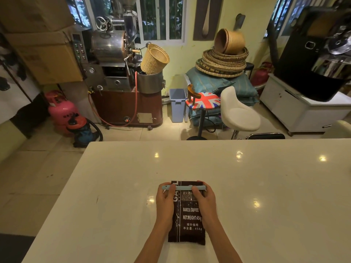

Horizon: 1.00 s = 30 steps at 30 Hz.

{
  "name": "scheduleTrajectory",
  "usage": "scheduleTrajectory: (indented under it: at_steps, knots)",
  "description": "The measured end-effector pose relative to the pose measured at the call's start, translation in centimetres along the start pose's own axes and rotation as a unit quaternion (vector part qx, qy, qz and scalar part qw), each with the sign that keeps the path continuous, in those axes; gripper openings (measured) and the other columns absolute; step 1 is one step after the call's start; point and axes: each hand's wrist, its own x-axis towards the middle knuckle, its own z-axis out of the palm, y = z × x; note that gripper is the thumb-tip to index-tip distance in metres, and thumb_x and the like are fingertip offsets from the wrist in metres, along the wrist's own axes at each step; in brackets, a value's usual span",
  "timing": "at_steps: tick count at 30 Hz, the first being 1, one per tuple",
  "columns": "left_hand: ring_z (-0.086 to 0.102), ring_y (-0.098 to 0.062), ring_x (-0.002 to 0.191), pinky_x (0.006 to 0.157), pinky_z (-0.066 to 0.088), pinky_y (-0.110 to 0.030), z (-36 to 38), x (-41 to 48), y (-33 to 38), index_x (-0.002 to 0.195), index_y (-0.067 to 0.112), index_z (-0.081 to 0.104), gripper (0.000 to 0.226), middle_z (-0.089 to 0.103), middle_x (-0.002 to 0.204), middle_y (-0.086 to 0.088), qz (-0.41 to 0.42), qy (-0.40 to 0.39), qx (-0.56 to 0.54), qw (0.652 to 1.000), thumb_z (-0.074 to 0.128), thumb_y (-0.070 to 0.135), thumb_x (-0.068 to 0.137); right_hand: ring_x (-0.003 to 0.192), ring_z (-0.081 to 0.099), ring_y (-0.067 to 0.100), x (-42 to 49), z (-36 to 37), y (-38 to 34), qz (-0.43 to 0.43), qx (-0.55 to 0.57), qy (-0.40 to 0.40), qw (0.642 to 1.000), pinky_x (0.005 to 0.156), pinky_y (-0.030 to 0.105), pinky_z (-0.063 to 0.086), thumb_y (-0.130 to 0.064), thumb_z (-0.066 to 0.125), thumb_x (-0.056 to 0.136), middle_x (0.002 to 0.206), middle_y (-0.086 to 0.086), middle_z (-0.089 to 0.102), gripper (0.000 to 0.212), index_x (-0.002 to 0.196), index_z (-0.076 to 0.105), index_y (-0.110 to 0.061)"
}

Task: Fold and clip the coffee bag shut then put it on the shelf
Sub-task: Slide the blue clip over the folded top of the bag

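A dark brown coffee bag [188, 221] with white lettering lies flat on the white table [266, 186], near its front edge. A long light-blue clip [183, 187] runs across the bag's folded top. My left hand [165, 201] grips the clip's left end and the bag's left edge. My right hand [204, 199] presses on the clip's right end and the bag's right side. No shelf is in view.
Beyond the table's far edge stand a white stool [238, 111], a flag-patterned stool [204, 100], a blue bin [177, 104], a coffee roaster [117, 73], a pink gas cylinder [60, 109] and stacked woven baskets [223, 59]. A white cabinet [296, 107] stands at the right.
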Motion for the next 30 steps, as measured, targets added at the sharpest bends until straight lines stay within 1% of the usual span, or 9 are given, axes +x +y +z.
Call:
scheduleTrajectory:
  at_steps: [3,6,8,13,16,19,23,27,30]
  knots:
    - [0.073,-0.027,0.079,0.060,0.061,-0.032,0.14,0.13,-0.09,0.111,0.007,0.055,0.021,0.070,0.102,-0.024,0.003,0.005,-0.001,1.000,0.056,0.024,0.099,0.090,0.073,0.038,-0.02,-0.48,-0.52,0.037,0.015,-0.031,0.999,0.080,0.053,0.060,-0.021,0.076,0.083,0.102,0.022,0.073,0.033,0.110,0.062,-0.008]
    - [0.072,-0.029,0.078,0.060,0.060,-0.036,0.31,0.28,-0.21,0.109,0.008,0.055,0.019,0.069,0.102,-0.027,-0.002,0.008,-0.001,1.000,0.055,0.024,0.099,0.083,0.075,0.032,-0.25,-0.27,-0.77,0.034,-0.010,-0.031,0.999,0.073,0.045,0.062,-0.026,0.080,0.079,0.097,0.019,0.075,0.038,0.107,0.063,-0.007]
    - [0.072,-0.030,0.078,0.061,0.061,-0.037,0.33,0.32,-0.26,0.108,0.008,0.056,0.018,0.069,0.101,-0.027,-0.005,0.010,-0.003,1.000,0.055,0.024,0.100,0.080,0.076,0.029,-0.33,-0.08,-0.77,0.031,-0.014,-0.025,0.999,0.070,0.040,0.062,-0.025,0.079,0.080,0.095,0.018,0.075,0.034,0.105,0.063,-0.006]
    - [0.072,-0.029,0.079,0.063,0.060,-0.038,0.20,0.36,-0.34,0.107,0.008,0.056,0.018,0.069,0.102,-0.027,-0.003,0.016,0.004,1.000,0.056,0.024,0.099,0.084,0.075,0.031,-0.44,0.05,-0.53,0.031,-0.017,-0.015,0.999,0.074,0.045,0.062,-0.025,0.079,0.080,0.097,0.019,0.074,0.035,0.104,0.063,-0.006]
    - [0.072,-0.029,0.080,0.064,0.060,-0.038,0.15,0.32,-0.33,0.107,0.008,0.056,0.018,0.069,0.102,-0.026,-0.005,0.014,0.005,1.000,0.056,0.024,0.099,0.083,0.075,0.029,-0.57,0.12,-0.72,0.031,-0.015,-0.013,0.999,0.068,0.037,0.062,-0.024,0.078,0.081,0.096,0.018,0.074,0.034,0.104,0.062,-0.006]
    - [0.073,-0.030,0.082,0.064,0.061,-0.038,0.13,0.29,-0.32,0.109,0.009,0.056,0.019,0.070,0.101,-0.024,-0.006,0.013,0.008,1.000,0.055,0.025,0.099,0.081,0.076,0.027,-0.69,0.21,-0.92,0.034,-0.014,-0.012,0.999,0.065,0.034,0.061,-0.024,0.078,0.081,0.095,0.017,0.075,0.033,0.104,0.062,-0.007]
    - [0.073,-0.027,0.079,0.057,0.059,-0.030,0.31,0.04,-0.06,0.108,0.008,0.055,0.017,0.070,0.098,-0.021,-0.002,0.026,0.017,1.000,0.055,0.023,0.099,0.080,0.076,0.025,-0.72,0.27,-0.98,0.034,-0.012,-0.013,0.999,0.062,0.030,0.060,-0.023,0.077,0.082,0.096,0.016,0.074,0.032,0.105,0.062,-0.006]
    - [0.073,-0.026,0.076,0.054,0.058,-0.028,0.66,-0.08,0.01,0.105,0.008,0.056,0.014,0.070,0.095,-0.020,0.007,0.052,0.028,0.998,0.056,0.021,0.099,0.081,0.075,0.024,-0.77,0.27,-0.97,0.032,-0.009,-0.010,0.999,0.061,0.029,0.060,-0.022,0.077,0.082,0.098,0.016,0.073,0.033,0.107,0.060,-0.008]
    - [0.072,-0.024,0.074,0.056,0.058,-0.028,0.76,-0.19,0.09,0.104,0.008,0.057,0.013,0.070,0.093,-0.019,0.013,0.065,0.038,0.997,0.056,0.020,0.099,0.082,0.075,0.026,-0.74,0.26,-0.89,0.031,-0.012,-0.013,0.999,0.065,0.034,0.062,-0.022,0.077,0.082,0.099,0.016,0.073,0.033,0.107,0.060,-0.009]
